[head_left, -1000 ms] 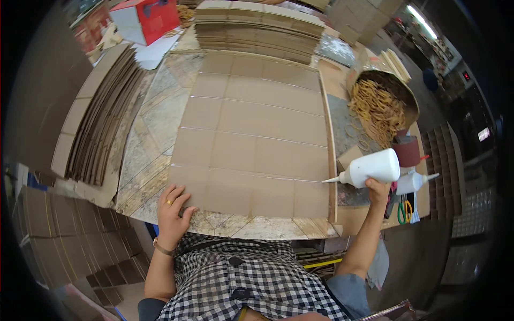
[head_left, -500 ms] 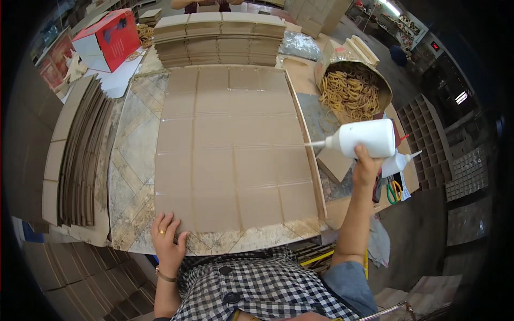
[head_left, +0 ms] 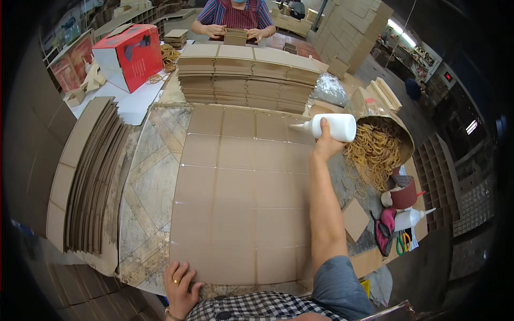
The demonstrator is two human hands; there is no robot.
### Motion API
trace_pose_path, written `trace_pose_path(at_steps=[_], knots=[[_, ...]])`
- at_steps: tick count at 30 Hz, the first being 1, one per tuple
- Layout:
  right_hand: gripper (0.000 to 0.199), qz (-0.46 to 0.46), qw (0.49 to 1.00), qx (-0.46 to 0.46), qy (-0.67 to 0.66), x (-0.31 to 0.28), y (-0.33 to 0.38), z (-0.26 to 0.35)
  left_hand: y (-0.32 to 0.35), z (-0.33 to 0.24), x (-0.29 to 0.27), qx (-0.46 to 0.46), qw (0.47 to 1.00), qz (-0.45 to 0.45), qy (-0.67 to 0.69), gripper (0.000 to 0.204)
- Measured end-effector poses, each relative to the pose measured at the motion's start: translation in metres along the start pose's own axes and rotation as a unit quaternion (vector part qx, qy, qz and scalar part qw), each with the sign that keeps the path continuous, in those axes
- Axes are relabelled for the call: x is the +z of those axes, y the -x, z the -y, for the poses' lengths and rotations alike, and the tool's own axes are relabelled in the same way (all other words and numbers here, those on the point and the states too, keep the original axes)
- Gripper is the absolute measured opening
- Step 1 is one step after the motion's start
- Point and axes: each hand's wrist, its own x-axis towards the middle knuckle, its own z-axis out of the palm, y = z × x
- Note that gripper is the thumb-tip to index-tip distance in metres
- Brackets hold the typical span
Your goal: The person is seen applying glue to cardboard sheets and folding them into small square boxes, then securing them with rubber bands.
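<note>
A large brown cardboard sheet (head_left: 235, 224) lies flat on the worn board in front of me, scored lengthwise and crossed by shiny wet lines. My right hand (head_left: 325, 147) grips a white squeeze bottle (head_left: 341, 127) tipped on its side. Its nozzle (head_left: 297, 127) points left, over the sheet's far right part; whether the tip touches cannot be told. My forearm hides the sheet's right edge. At the near left corner, my left hand (head_left: 182, 282) rests with fingers apart on the sheet's edge, holding nothing.
Stacked cardboard pieces stand behind (head_left: 249, 75) and left (head_left: 88, 176) of the sheet. A tipped container of rubber bands (head_left: 375, 147) lies right. Nearby are a tape roll (head_left: 402, 195), a second bottle (head_left: 409, 219) and scissors (head_left: 404, 243). Across the table, a co-worker's hands (head_left: 217, 32) hold cardboard.
My right hand has carried the bottle away from me, from beside the sheet's right edge to over its far right part. The view has shifted, showing more of the co-worker.
</note>
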Motion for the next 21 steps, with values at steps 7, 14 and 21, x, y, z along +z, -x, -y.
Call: trace_pose_path(at_steps=[7, 14, 21], knots=[[0.085, 0.013, 0.997, -0.031, 0.066, 0.040, 0.002, -0.038, 0.014, 0.022, 0.012, 0.034, 0.999, 0.003, -0.033, 0.044], [0.085, 0.005, 0.996, -0.024, 0.085, 0.051, 0.010, -0.041, 0.020, 0.032, 0.018, 0.045, 0.998, 0.009, -0.045, 0.045], [0.082, 0.000, 0.996, -0.054, 0.072, 0.054, 0.006, -0.039, 0.016, 0.029, 0.018, 0.051, 0.998, -0.002, -0.038, 0.047]])
